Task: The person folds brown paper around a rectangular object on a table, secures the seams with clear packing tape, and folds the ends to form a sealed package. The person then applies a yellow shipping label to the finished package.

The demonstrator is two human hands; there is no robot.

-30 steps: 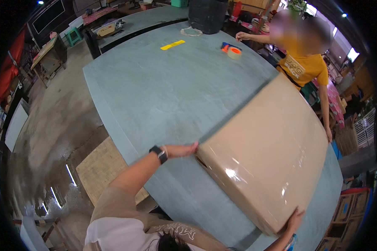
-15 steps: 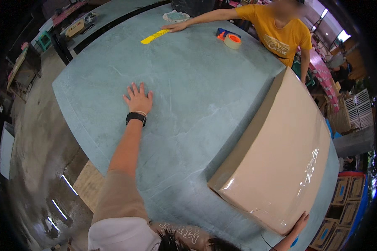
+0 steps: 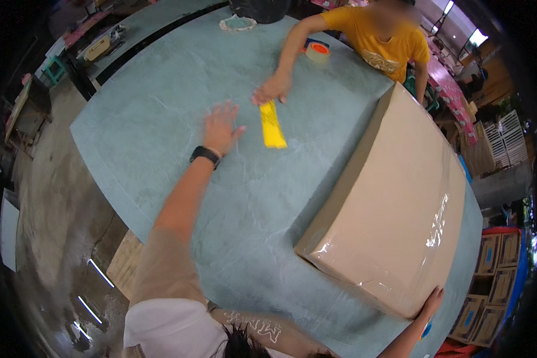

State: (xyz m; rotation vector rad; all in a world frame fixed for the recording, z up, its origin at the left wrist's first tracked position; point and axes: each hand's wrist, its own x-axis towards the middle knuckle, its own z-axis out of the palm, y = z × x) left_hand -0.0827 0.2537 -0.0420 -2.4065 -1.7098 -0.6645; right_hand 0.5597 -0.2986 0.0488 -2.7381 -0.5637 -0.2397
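My left hand (image 3: 222, 128), slightly blurred, reaches over the grey-green tabletop (image 3: 161, 155) with its fingers spread and nothing in it. A black watch (image 3: 205, 156) is on that wrist. Across from me, a person's hand (image 3: 273, 88) holds a flat yellow strip (image 3: 272, 128), a short way right of my left hand. A large tan cardboard box (image 3: 394, 203), wrapped in shiny clear tape, lies on the right of the table. Against the box's near right corner rests my right hand (image 3: 429, 303), its fingers extended along the side; part of the palm is hidden.
A roll of pale tape (image 3: 317, 52) with an orange core sits near the far edge. Behind it stand a black bucket (image 3: 259, 9) and a round whitish piece (image 3: 238, 23). The person in an orange shirt (image 3: 376, 36) stands opposite. Several cartons (image 3: 489, 280) are stacked at the right.
The person's hand has brought the yellow strip rightward and nearer to me. My left hand has shifted right and lifted or slid, now blurred. My right hand stays at the box corner.
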